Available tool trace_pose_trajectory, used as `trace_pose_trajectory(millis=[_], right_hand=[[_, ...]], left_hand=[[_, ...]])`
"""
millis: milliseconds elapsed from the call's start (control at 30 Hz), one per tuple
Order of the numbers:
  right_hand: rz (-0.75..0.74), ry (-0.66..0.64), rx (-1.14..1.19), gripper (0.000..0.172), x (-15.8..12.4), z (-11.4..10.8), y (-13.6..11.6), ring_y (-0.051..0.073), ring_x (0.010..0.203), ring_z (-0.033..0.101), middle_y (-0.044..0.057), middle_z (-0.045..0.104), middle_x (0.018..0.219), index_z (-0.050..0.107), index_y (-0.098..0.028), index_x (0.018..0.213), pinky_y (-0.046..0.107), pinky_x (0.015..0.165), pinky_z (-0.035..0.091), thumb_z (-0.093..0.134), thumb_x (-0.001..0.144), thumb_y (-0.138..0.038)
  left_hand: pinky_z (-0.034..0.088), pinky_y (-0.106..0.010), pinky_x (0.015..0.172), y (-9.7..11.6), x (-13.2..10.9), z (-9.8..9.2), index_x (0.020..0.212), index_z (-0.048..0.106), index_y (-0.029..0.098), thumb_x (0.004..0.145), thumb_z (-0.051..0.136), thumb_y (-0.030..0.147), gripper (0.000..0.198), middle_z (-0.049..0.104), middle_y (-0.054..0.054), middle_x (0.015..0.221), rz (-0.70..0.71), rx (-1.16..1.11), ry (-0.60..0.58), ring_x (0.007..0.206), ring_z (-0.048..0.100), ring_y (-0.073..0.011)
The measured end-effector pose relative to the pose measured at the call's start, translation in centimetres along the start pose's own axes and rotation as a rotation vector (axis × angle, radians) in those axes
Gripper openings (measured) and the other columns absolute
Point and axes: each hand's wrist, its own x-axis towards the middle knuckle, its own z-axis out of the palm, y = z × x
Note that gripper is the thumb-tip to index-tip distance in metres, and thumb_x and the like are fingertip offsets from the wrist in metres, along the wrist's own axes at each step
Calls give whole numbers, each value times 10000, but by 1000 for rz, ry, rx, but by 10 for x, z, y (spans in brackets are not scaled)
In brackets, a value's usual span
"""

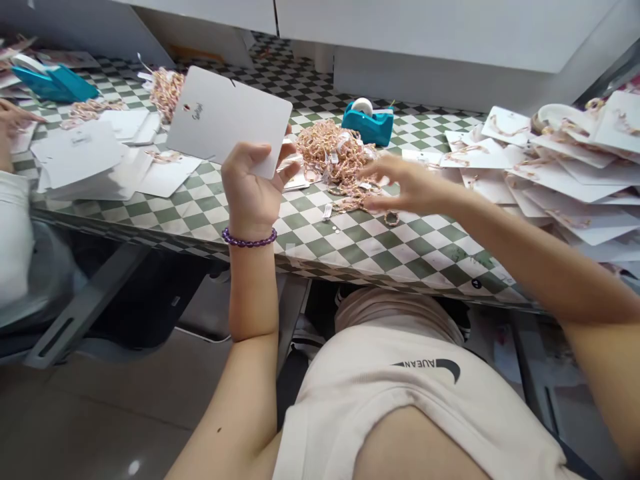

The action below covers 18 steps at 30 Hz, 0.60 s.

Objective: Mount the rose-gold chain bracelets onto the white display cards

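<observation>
My left hand [254,187], with a purple bead bracelet [250,239] at its wrist, grips a white display card [230,113] between thumb and fingers. The card is tilted up off the table and has a small hole and a handwritten mark. Over the right edge of a heap of pink and gold bracelets [333,153] is my right hand [407,183], its fingers apart and curved. I see nothing held in it; whether its fingertips touch the bracelets I cannot tell. A loose bracelet ring [391,218] lies just below that hand.
A teal tape dispenser [369,123] stands behind the heap. Stacked cards with bracelets [565,173] spread over the right side. More white cards [85,157] and a second teal dispenser [55,81] lie left, beside another person's hand [13,127]. The checkered tabletop [360,240] ends near my lap.
</observation>
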Motion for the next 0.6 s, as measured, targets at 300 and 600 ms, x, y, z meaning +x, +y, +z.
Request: trace_pose_trajectory(millis=[300, 600], right_hand=[[-60, 23, -249, 316, -88, 17, -4, 219, 804, 649, 99, 701, 913, 702, -233, 928, 343, 696, 518, 397, 990, -287], [77, 579, 175, 214, -79, -31, -14, 157, 866, 749, 50, 755, 939, 720, -198, 1106, 321, 846, 636, 668, 902, -237]], left_hand=[[450, -415, 815, -5, -6, 12, 746, 622, 261, 540, 680, 244, 214, 673, -56, 910, -20, 30, 7, 955, 577, -271], [524, -380, 760, -8, -10, 14, 617, 573, 257, 592, 695, 264, 125, 705, -49, 931, -23, 92, -65, 922, 628, -245]])
